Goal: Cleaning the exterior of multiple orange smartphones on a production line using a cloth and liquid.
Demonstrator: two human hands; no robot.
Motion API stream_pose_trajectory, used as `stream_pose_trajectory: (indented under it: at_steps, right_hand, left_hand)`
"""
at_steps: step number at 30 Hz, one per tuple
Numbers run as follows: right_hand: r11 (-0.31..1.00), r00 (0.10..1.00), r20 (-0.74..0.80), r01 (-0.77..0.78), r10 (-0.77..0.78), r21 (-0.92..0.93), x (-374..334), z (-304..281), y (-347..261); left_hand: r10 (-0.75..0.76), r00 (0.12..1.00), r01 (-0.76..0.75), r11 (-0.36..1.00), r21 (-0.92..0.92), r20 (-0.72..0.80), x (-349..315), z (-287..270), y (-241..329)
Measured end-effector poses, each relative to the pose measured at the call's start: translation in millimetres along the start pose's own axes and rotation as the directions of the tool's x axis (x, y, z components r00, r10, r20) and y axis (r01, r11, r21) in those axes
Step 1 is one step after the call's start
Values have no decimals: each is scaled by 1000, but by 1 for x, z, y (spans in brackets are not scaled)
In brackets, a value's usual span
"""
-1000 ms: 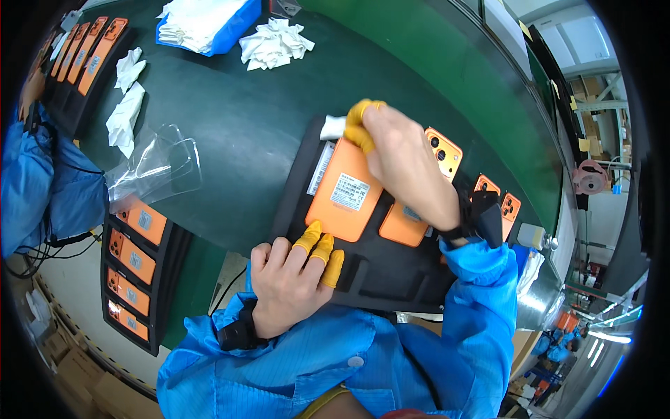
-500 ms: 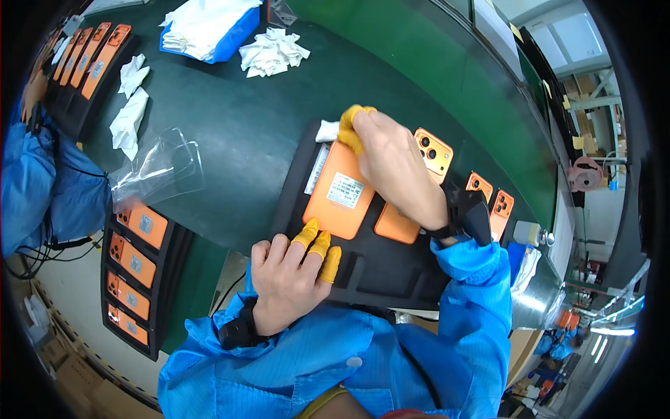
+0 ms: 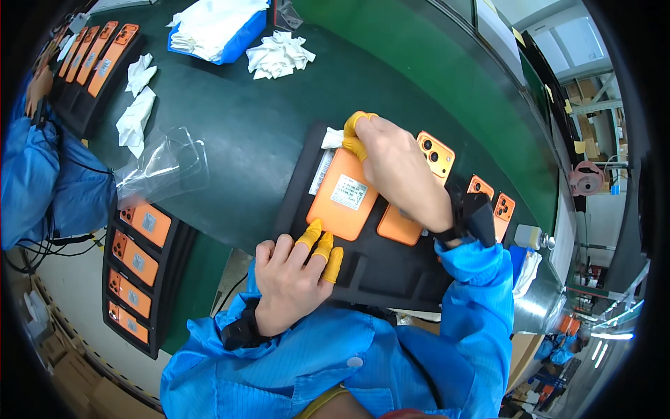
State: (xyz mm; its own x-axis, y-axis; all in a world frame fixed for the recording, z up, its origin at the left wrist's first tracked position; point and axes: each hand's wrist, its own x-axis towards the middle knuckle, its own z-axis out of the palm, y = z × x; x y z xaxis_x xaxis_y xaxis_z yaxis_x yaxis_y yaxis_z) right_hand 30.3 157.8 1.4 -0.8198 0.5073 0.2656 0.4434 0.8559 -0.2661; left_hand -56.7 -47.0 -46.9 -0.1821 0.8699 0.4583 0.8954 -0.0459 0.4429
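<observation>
An orange phone lies back up in a black foam tray, with a white printed label on its back. My left hand has yellow finger cots, and its stretched fingertips rest at the phone's lower edge. Over the phone's upper end bends my right hand, its cotted fingers pinching a white wipe; the hand hides the phone's camera end. Beside it in the tray lies a second orange phone, partly under my right wrist. Further right are more orange phones.
A blue bin of white wipes and a crumpled pile of wipes stand at the back. Clear plastic film lies left. A tray of phones and a co-worker's blue sleeve are further left. A dispenser bottle stands right.
The whole view has shifted slightly. Both hands keep nearly the same place on the phone, the right one still pinching the wipe at its upper end.
</observation>
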Motion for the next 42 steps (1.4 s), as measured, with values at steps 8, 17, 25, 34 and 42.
stream_pose_trajectory:
  at_steps: [8, 17, 25, 34, 42]
  right_hand:
    - [998, 999, -16, -52, 51, -41, 2, -2, -1]
    - [993, 991, -78, -101, 106, 68, 14, -7, 18]
    - [989, 979, -147, -135, 144, 65, -33, 8, 0]
    - [945, 928, -264, -194, 264, 263, -7, -6, 36]
    - [997, 984, -172, -39, 51, 74, -24, 12, 16]
  left_hand:
    - [13, 1000, -12, 1000, 10, -11, 0, -1, -2]
    - [13, 999, -12, 1000, 16, -33, 1, -2, 0]
    - [13, 1000, -13, 1000, 26, -10, 3, 0, 2]
    - [22, 1000, -21, 999, 49, -6, 4, 2, 0]
    - [22, 1000, -20, 997, 81, -14, 9, 0, 4]
